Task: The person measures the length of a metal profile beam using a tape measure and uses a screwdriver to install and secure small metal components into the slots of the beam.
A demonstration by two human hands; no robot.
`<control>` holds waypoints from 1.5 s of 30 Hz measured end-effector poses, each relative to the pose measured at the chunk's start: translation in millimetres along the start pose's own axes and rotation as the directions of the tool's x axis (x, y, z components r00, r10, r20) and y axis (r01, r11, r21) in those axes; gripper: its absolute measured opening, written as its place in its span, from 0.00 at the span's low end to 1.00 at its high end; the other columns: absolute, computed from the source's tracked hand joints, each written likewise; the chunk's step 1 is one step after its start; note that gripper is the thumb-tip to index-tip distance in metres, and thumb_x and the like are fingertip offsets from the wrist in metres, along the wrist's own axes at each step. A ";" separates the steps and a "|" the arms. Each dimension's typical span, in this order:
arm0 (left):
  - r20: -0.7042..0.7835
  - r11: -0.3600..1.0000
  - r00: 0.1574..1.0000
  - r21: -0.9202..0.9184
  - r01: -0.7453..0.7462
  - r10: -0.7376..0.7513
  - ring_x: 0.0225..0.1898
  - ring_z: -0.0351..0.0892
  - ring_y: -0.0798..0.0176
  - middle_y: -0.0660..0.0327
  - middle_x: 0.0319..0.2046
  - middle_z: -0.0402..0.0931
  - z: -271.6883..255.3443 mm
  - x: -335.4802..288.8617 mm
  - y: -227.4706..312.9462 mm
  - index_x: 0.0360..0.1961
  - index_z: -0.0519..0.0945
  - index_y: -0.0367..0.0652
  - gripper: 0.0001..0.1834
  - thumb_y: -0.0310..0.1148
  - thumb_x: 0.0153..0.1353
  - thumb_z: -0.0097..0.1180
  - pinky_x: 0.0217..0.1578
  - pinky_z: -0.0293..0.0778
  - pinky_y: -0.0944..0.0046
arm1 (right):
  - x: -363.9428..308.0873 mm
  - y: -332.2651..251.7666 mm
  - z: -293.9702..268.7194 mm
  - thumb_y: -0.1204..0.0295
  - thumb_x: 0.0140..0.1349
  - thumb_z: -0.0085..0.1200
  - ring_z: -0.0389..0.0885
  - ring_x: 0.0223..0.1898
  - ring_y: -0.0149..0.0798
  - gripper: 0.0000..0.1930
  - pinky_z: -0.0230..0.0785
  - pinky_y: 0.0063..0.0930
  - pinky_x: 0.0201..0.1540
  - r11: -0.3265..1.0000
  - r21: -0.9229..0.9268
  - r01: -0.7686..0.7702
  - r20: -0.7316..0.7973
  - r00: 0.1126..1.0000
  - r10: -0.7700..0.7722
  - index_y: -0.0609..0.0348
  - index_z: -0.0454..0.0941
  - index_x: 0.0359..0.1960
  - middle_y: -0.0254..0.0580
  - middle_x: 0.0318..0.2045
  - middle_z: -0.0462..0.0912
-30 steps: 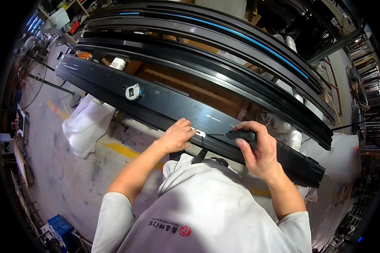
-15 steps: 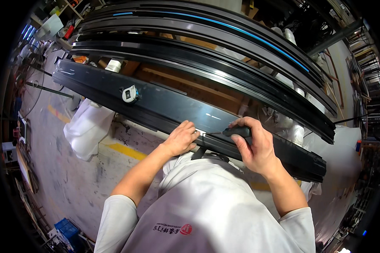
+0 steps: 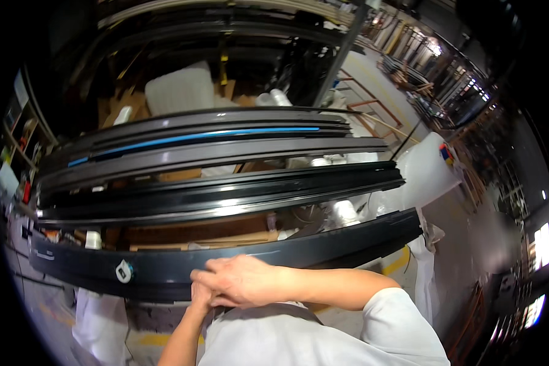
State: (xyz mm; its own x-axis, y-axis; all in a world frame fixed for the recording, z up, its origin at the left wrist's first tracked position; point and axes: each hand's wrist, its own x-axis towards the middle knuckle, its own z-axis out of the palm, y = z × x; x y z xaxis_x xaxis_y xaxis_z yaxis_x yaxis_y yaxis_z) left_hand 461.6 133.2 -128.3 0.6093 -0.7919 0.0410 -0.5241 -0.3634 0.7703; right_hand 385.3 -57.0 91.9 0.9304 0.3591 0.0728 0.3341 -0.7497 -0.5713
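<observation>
My two hands meet over the near edge of a dark grey metal profile (image 3: 165,265), which lies lengthwise in front of me. My right hand (image 3: 244,280) reaches across to the left, fingers bent and closed over my left hand (image 3: 202,297). Whatever lies between them is hidden, and no tool handle shows. Most of my left fingers are covered by the right hand. A round white tape measure (image 3: 124,271) rests on the profile, left of my hands.
Black profiles (image 3: 226,198) and grey ones with a blue strip (image 3: 213,134) lie parallel beyond. Cardboard (image 3: 201,242) shows between them. White wrapping (image 3: 100,323) hangs at the near left; white foam (image 3: 180,88) stands behind. A clear-plastic-covered bundle (image 3: 430,171) is at the right.
My view has swung rightward and up. My right hand has moved left onto my left hand. The black-handled screwdriver that it held is out of sight. The tape measure stays on the profile.
</observation>
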 end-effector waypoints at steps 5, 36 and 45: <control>0.064 0.996 0.996 0.066 -0.063 0.059 0.44 0.82 0.42 0.52 0.39 0.85 -6.9 1.8 -12.0 0.43 0.85 0.50 0.23 0.51 0.50 0.69 0.43 0.77 0.46 | 9.2 6.4 15.8 0.70 0.60 0.60 0.81 0.48 0.54 0.11 0.76 0.45 0.45 0.979 0.054 0.195 0.010 0.981 -0.195 0.57 0.75 0.43 0.49 0.39 0.79; 0.981 0.777 0.174 0.040 -0.628 0.089 0.45 0.84 0.42 0.49 0.39 0.86 -17.7 125.8 -15.1 0.43 0.85 0.50 0.21 0.52 0.55 0.65 0.44 0.77 0.46 | -10.9 -21.5 14.5 0.72 0.59 0.54 0.84 0.41 0.52 0.07 0.77 0.44 0.41 0.987 -0.092 0.132 -0.044 0.990 -0.136 0.59 0.75 0.38 0.49 0.39 0.78; 0.986 0.731 0.069 -0.064 -0.679 0.150 0.46 0.85 0.43 0.49 0.40 0.87 12.7 138.7 -53.2 0.43 0.86 0.50 0.20 0.51 0.56 0.64 0.46 0.78 0.47 | -6.7 -61.3 30.2 0.61 0.66 0.58 0.82 0.43 0.53 0.17 0.76 0.49 0.45 0.937 -0.129 -0.325 -0.160 0.939 0.304 0.60 0.72 0.47 0.49 0.39 0.80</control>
State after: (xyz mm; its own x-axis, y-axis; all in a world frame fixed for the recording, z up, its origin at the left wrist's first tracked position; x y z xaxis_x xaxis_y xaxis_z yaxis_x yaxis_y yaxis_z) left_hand 566.4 36.4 -171.6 -0.6235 -0.5929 -0.5096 -0.7592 0.3033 0.5759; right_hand 354.0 3.4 101.8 0.9995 0.0206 0.0255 0.0299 -0.8908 -0.4535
